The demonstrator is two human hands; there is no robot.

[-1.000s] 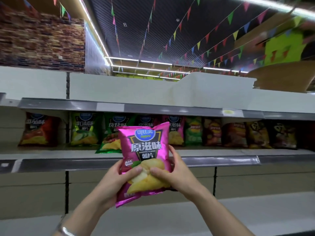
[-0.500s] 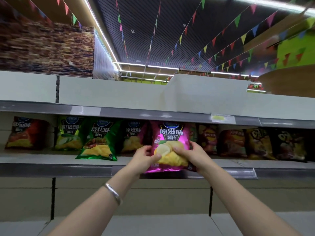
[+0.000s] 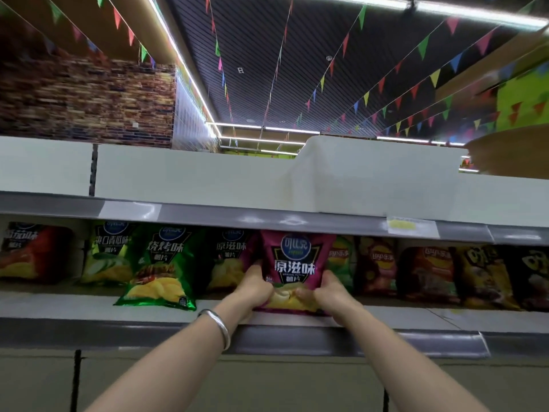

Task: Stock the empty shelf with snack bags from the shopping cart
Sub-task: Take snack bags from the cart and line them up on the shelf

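I see the glossy magenta crisp bag with a blue oval logo [image 3: 294, 263] standing upright on the grey-edged white shelf [image 3: 386, 315], long axis vertical, printed face toward me, its top seam just under the grey lip of the shelf above [image 3: 267, 217]. The left hand [image 3: 256, 288] grips the bag's lower left corner, fingers curled round it; the right hand [image 3: 328, 288] grips the lower right corner likewise. The bag's base sits close behind the shelf's front edge. To its left a second magenta bag [image 3: 228, 257] stands partly hidden behind it, and a green crisp bag [image 3: 162, 269] leans forward toward the shelf edge. To its right a light-green bag [image 3: 341, 260] is mostly covered by the held bag. Bare shelf surface shows in front of the right-hand bags. The far-right dark bags [image 3: 505, 278] are blurred and cut off; I cannot read their print. A silver bangle [image 3: 219, 325] circles the left wrist.
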